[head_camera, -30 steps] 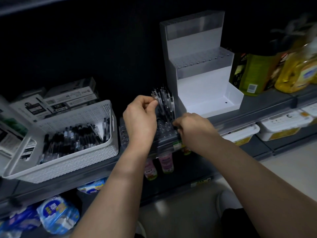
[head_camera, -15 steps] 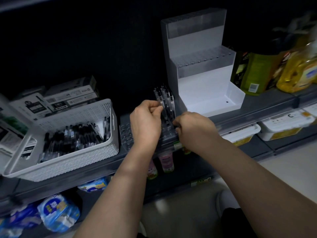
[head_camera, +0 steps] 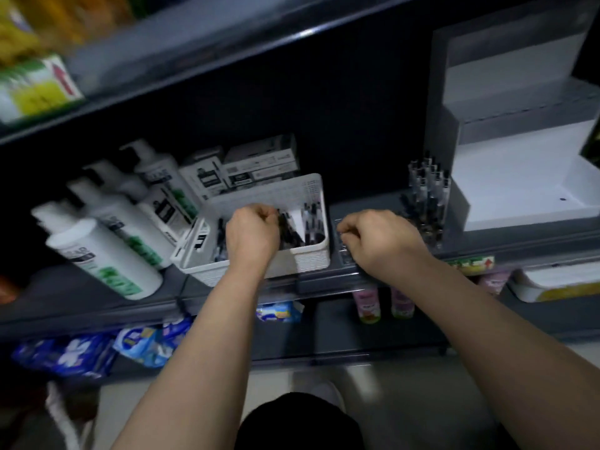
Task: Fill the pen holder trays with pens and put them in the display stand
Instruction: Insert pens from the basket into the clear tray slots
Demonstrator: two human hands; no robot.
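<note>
A white perforated basket (head_camera: 311, 256) on the shelf holds several loose black pens (head_camera: 313, 222). My left hand (head_camera: 251, 237) is inside it, fingers curled round some of the pens. To the right lies a clear pen holder tray (head_camera: 344, 256) with several pens (head_camera: 428, 186) standing upright at its far right end. My right hand (head_camera: 380, 238) lies over the tray's front, its fingers curled on the tray's left part. The white stepped display stand (head_camera: 506, 180) stands at the right, its lowest step bare.
White pump bottles (head_camera: 107, 251) lie left of the basket, with boxes (head_camera: 256, 167) behind it. The shelf's front edge (head_camera: 324, 284) runs under both hands. Packets and small pink bottles (head_camera: 367, 303) fill the lower shelf. An upper shelf hangs overhead.
My left hand left the standing pens and moved left into the basket. My right hand stayed on the tray. The view swung left and blurred.
</note>
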